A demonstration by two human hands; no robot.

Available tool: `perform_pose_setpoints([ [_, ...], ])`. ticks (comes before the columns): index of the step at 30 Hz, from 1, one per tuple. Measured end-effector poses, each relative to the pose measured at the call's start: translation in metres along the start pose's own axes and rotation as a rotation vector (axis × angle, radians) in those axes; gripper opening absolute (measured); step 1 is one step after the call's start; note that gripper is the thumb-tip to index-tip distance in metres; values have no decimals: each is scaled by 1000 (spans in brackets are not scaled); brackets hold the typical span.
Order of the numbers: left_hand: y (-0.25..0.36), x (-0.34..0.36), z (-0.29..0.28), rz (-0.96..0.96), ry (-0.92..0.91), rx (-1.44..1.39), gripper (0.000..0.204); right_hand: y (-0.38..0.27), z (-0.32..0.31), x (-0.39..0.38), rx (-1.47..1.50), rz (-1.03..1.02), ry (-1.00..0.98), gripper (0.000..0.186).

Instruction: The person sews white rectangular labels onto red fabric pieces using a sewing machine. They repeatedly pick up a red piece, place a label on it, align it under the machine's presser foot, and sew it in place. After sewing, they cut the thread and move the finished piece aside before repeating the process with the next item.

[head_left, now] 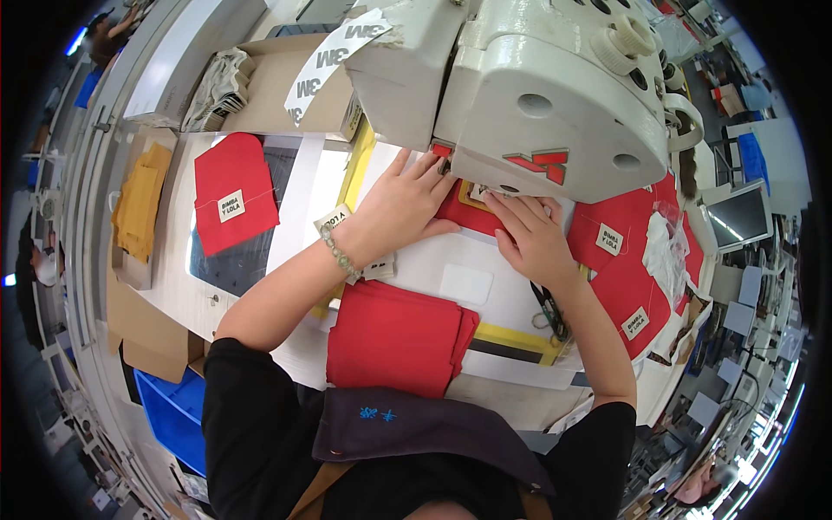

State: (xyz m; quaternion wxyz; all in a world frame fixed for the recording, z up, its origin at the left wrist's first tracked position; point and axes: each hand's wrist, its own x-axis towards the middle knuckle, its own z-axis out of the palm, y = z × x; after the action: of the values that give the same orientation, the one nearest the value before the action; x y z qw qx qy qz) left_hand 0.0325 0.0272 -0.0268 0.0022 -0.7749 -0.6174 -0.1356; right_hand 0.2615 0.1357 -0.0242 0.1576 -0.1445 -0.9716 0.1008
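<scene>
A red fabric piece (468,215) lies under the head of a large white sewing machine (572,95). My left hand (406,204) rests palm down beside the needle area, its fingers stretched forward and its thumb pointing toward the red piece. On the other side, my right hand (537,238) lies with extended fingers at a small pale label (477,192) in a yellowish frame; the machine hides part of that spot. Loose pale labels (333,218) sit beside and partly beneath my left wrist. Dark-handled snips (549,310) lie by my right forearm. Nearer me is a stack of red fabric pieces (394,334).
To the left lies a labelled red piece (230,178) with trailing threads; more labelled red pieces (607,299) are on the right beside crumpled plastic (666,260). A cardboard box (286,100) stands far left, a yellow bundle (143,204) nearer, and a blue bin (169,416) below.
</scene>
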Motion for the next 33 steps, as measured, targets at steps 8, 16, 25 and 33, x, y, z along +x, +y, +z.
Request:
perform_pose_setpoints([
  [8,3,5,-2,24,6,-15,80,11,-8,-2,65,6,-74,51],
  [16,-2,4,0,39,4,-91,81,17,-8,-1,7,-58,-64,45],
  [25,0,6,-4,39,-44,-71,80,17,-7,1,64,-38,-89,53],
  [33,1,7,-4,41,-30,-65,78,16,-9,6,53,-24,-107,52],
])
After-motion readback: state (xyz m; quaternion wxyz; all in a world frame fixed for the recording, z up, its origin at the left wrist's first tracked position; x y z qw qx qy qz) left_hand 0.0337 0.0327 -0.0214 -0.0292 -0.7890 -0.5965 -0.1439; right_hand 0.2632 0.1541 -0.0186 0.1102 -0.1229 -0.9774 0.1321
